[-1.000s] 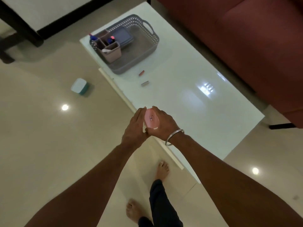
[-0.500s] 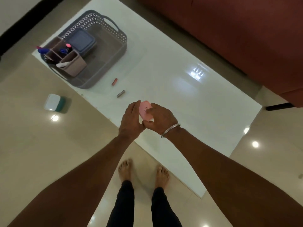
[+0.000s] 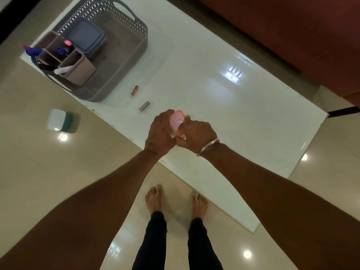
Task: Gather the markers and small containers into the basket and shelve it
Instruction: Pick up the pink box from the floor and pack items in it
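Room for moving lies across the right half of the white table [image 3: 224, 117], glossy and bare from its middle out to the right corner. Over the table's near edge the left hand [image 3: 160, 131] and the right hand [image 3: 196, 133] come together, both curled round a small pink container [image 3: 176, 121] gripped between them. Whether it touches the surface cannot be told. A metal bangle [image 3: 208, 147] sits on the right wrist.

The grey basket [image 3: 93, 10] stands at the far left corner. Inside it are a blue-lidded box [image 3: 85, 38] on the far side and a beige divided holder [image 3: 78, 69] with markers [image 3: 33, 51] at the left end. Between basket and hands lie two short pieces: a reddish one [image 3: 134, 90] just beside the basket and a grey one [image 3: 144, 105] near the left hand.

A white and green box [image 3: 58, 120] sits on the tiled floor [image 3: 39, 172], off the near edge at its left end. A dark red sofa [image 3: 292, 36] runs close along the far edge. Bare feet [image 3: 153, 197] stand at the near edge.
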